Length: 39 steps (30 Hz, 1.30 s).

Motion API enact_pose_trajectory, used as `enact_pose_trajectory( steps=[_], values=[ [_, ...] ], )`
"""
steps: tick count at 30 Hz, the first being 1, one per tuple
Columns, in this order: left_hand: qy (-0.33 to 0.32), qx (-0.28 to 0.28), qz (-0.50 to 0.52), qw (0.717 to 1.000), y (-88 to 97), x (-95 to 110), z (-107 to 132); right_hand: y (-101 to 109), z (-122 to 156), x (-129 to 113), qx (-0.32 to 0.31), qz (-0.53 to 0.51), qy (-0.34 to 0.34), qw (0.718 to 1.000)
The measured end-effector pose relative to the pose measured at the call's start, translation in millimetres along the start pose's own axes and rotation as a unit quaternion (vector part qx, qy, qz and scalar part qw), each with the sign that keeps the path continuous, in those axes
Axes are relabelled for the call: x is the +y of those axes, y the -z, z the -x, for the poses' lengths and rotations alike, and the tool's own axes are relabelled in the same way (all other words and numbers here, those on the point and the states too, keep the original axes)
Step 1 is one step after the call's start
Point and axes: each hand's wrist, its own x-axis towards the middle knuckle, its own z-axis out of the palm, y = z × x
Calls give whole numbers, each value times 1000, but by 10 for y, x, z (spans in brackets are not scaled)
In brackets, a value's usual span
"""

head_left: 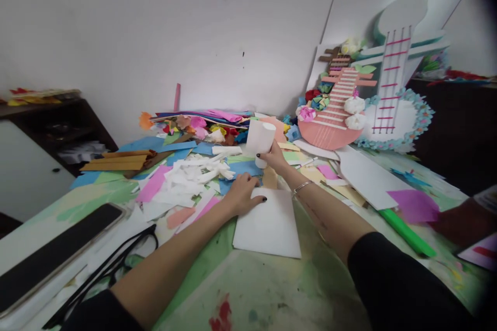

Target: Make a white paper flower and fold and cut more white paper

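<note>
My right hand (275,159) grips the lower end of a rolled white paper tube (260,140), held upright above the table. My left hand (244,194) rests with curled fingers on the far left corner of a flat white sheet (269,225), pressing it onto the green paint-stained table (248,289). A thin bracelet circles my right wrist. Just beyond my left hand lies a heap of white paper scraps (194,176).
Coloured paper sheets and paper flowers (202,126) pile up at the back. A paper guitar model (336,108) and a white one (392,88) lean on the wall. Black scissors (116,264), a dark strip (50,256) at left; green marker (406,230), pink paper (414,206), another person's hand (462,225) at right.
</note>
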Motion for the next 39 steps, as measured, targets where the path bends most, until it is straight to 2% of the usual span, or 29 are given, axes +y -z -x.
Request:
enact_pose_trajectory(
  steps=[8,17,22,25,28,30,32,35,37,39],
  values=[
    [90,-11,88,992,5,-24,-109,138,-14,92,22,57,21,998],
    [80,23,189,978,42,28,-73,245,-12,113,-12,90,20,996],
    [77,84,236,965,89,84,-109,307,40,58,-11,105,13,994],
    [108,125,244,956,156,61,-197,372,37,31,-15,107,-17,994],
    [154,132,252,946,277,-10,-335,559,38,0,-13,100,-43,994],
    [174,91,274,942,371,-58,-419,742,84,-33,1,100,-57,993],
    [186,-6,316,930,445,-89,-470,925,201,-80,11,104,-63,992],
    [196,-143,366,898,485,-97,-469,1122,522,-161,2,105,-55,993],
    [199,-186,382,883,494,-84,-438,1192,801,-210,-15,100,-42,994],
    [197,-191,391,879,540,-58,-399,1237,1081,-250,-27,97,-29,994]
  ],
)
